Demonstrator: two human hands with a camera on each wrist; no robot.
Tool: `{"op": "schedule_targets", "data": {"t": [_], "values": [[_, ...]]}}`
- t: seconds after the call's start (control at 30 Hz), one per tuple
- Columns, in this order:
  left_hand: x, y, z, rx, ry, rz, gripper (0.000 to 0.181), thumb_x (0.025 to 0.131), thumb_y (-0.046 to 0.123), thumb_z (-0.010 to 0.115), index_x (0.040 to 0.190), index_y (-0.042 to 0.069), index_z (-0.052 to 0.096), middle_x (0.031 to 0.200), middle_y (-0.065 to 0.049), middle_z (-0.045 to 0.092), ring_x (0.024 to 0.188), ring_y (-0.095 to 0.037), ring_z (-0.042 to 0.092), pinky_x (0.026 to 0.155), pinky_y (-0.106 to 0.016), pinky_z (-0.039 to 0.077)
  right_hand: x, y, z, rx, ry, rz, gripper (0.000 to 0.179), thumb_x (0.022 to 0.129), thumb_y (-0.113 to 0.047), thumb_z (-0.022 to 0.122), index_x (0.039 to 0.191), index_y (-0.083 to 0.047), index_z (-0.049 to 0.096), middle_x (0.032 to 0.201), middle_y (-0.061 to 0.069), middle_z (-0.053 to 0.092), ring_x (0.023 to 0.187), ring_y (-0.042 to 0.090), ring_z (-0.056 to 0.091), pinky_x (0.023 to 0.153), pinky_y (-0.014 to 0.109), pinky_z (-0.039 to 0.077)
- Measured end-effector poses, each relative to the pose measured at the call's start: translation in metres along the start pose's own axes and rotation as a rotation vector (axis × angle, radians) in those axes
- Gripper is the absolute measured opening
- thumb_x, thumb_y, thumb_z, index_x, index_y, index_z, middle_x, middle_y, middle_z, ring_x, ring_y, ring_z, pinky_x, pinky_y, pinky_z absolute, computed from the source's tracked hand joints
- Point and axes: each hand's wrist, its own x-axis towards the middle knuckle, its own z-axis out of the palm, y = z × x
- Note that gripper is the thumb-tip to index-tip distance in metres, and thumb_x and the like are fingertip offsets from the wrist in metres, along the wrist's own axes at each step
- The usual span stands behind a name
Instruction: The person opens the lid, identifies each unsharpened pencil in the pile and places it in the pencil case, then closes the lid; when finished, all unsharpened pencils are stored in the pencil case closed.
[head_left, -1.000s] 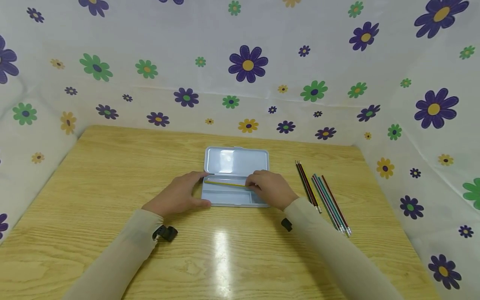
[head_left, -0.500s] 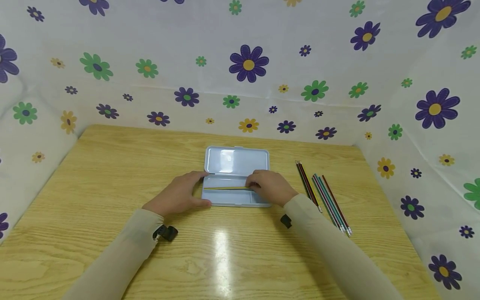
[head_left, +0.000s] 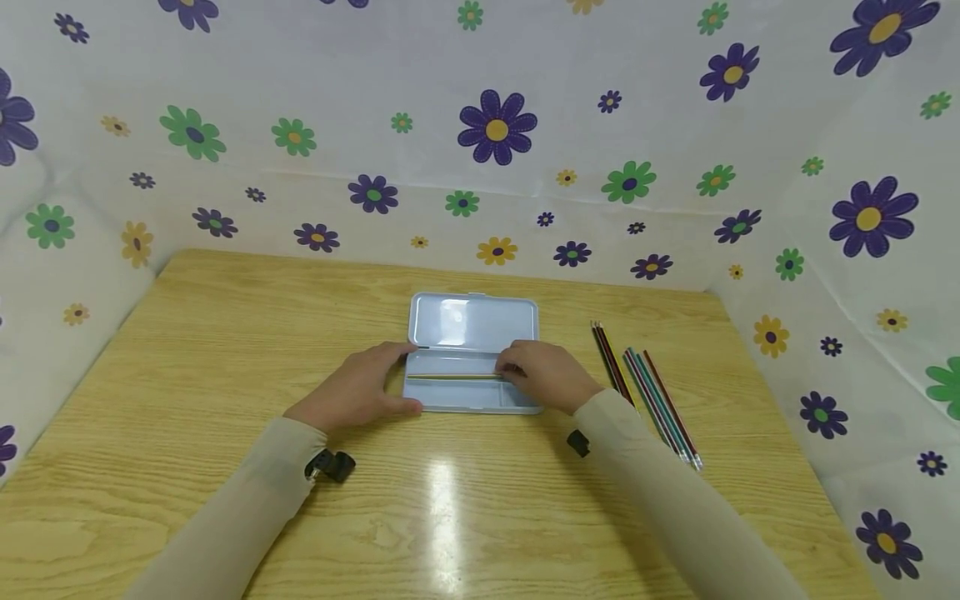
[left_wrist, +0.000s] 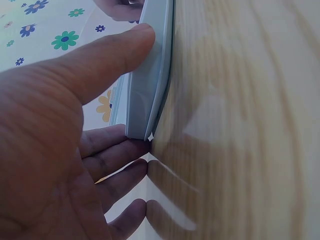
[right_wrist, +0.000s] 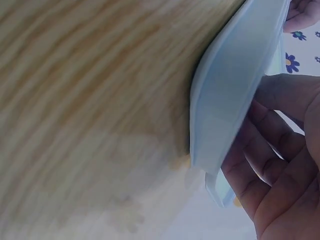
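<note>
A light blue pencil case [head_left: 465, 397] lies open on the table, its lid [head_left: 495, 323] tipped back. My left hand [head_left: 356, 390] grips its left end, thumb at the front edge and fingers round the back corner; the left wrist view shows the thumb [left_wrist: 132, 47] against the side wall. Inside, a yellow pencil [head_left: 450, 377] lies lengthwise along the divider. My right hand [head_left: 547, 375] reaches over the right end and pinches the pencil's right part with curled fingers. In the right wrist view those fingers [right_wrist: 255, 150] dip behind the case wall, which hides their tips.
Right of the case lie two groups of pencils: dark and yellow ones [head_left: 613, 360], then teal and maroon ones [head_left: 660, 404], close to my right sleeve. A flower-print cloth [head_left: 322, 83] stands behind and beside the wooden table [head_left: 225, 333].
The yellow pencil has moved toward the front of the compartment and now lies by the divider. My right hand has shifted slightly right. The left hand has stayed put.
</note>
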Motion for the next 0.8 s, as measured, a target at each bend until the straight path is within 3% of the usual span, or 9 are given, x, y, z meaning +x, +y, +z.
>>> {"op": "schedule_targets", "data": {"t": [0.2,0.43,0.53,0.67,0.8], "values": [[0.000,0.000,-0.001,-0.001,0.003,0.003,0.095,0.084,0.048,0.085,0.158,0.011,0.039,0.161,-0.012,0.042,0.150,-0.035,0.037,0.123,-0.053,0.031,-0.018,0.006,-0.014,-0.010,0.027,0.001,0.016,0.101,-0.016,0.069,0.114,-0.013,0.077,0.110,-0.001,0.072,0.099,0.013,0.068,0.087,0.034,0.060],[0.001,0.000,-0.001,0.005,0.011,0.020,0.094,0.084,0.049,0.084,0.158,0.012,0.040,0.160,-0.011,0.044,0.149,-0.034,0.039,0.122,-0.052,0.032,-0.063,0.034,-0.032,-0.003,0.138,0.002,0.023,0.098,-0.012,0.072,0.120,-0.008,0.072,0.114,0.004,0.069,0.099,0.019,0.069,0.084,0.038,0.061],[0.002,0.000,-0.001,0.005,0.012,0.026,0.094,0.084,0.049,0.084,0.158,0.012,0.040,0.159,-0.010,0.045,0.149,-0.033,0.039,0.122,-0.052,0.033,-0.088,0.056,-0.036,-0.004,0.171,0.059,0.029,0.098,-0.012,0.072,0.126,-0.006,0.069,0.115,0.007,0.066,0.096,0.022,0.067,0.077,0.040,0.060],[0.001,0.001,-0.001,0.000,0.010,0.027,0.093,0.084,0.047,0.085,0.158,0.011,0.040,0.159,-0.011,0.045,0.149,-0.033,0.039,0.122,-0.052,0.033,-0.128,0.087,-0.042,0.037,0.146,0.199,0.035,0.101,-0.015,0.068,0.134,-0.005,0.064,0.122,0.011,0.063,0.101,0.027,0.066,0.080,0.047,0.059],[-0.001,0.001,-0.001,-0.001,0.008,0.020,0.093,0.084,0.047,0.085,0.157,0.010,0.040,0.160,-0.012,0.044,0.149,-0.034,0.039,0.122,-0.053,0.033,-0.166,0.115,-0.042,0.091,0.128,0.302,0.033,0.102,-0.018,0.067,0.131,-0.002,0.065,0.121,0.014,0.066,0.102,0.031,0.067,0.085,0.054,0.058]]}}
